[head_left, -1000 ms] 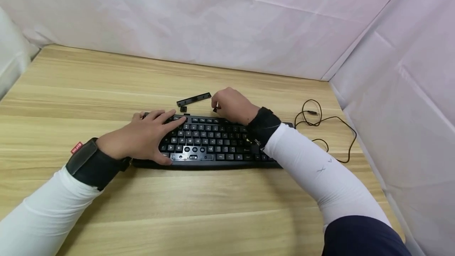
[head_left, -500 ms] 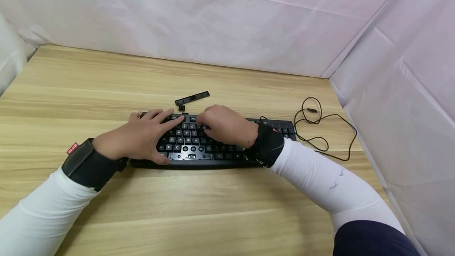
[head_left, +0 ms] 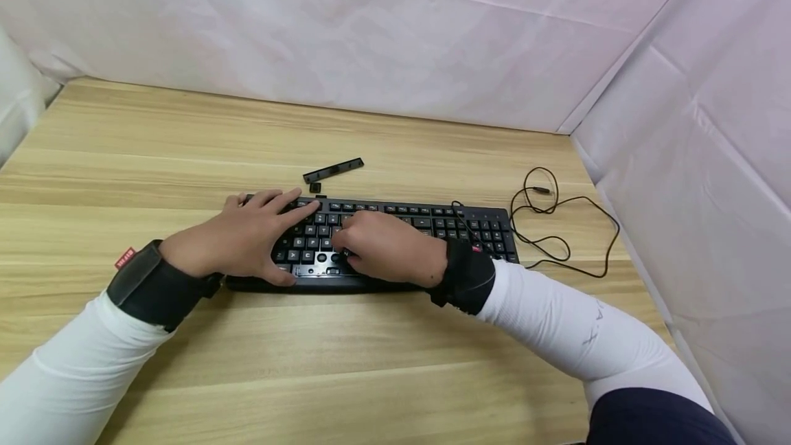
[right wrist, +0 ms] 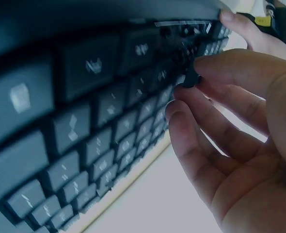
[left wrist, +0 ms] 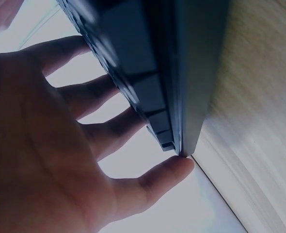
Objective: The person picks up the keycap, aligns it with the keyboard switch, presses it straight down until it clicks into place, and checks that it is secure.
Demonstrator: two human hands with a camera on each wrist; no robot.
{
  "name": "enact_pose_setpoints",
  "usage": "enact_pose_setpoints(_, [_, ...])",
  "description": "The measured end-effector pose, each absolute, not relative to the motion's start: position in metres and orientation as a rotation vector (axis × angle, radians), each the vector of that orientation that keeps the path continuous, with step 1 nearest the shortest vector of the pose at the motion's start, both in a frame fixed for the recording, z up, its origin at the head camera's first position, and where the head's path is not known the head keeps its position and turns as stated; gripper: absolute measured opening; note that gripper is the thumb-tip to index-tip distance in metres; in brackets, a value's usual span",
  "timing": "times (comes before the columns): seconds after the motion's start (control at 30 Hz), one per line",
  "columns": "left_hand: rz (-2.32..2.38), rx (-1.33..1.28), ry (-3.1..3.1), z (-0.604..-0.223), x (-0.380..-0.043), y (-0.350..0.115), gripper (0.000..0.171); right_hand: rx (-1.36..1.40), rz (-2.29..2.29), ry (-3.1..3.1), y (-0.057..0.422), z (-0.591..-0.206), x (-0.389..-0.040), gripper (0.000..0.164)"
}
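Pinching small black key in my right hand, over keyboard, long axis running left-right; bare slots just left of those nearer fingers. My left hand, spread wide, on keyboard's left end.

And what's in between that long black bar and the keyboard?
A little square black piece lies there on the table, plus another dark bit at the back edge of the keyboard. The head view shows both.
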State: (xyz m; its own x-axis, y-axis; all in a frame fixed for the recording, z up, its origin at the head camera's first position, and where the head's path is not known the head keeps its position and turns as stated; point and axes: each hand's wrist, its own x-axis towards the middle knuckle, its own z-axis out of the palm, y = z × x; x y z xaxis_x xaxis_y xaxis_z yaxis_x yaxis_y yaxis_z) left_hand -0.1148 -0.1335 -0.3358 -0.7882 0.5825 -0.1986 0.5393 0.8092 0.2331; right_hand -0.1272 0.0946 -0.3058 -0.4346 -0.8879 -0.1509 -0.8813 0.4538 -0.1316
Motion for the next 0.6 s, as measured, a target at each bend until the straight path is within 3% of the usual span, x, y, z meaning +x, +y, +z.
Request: enact_pose_setpoints(0.6, [0.218, 0.85, 2.734, -0.335, -0.116, -0.133, 0.112, -1.557, -0.076, 2.572, 0.103, -0.318, -0.124, 0.019])
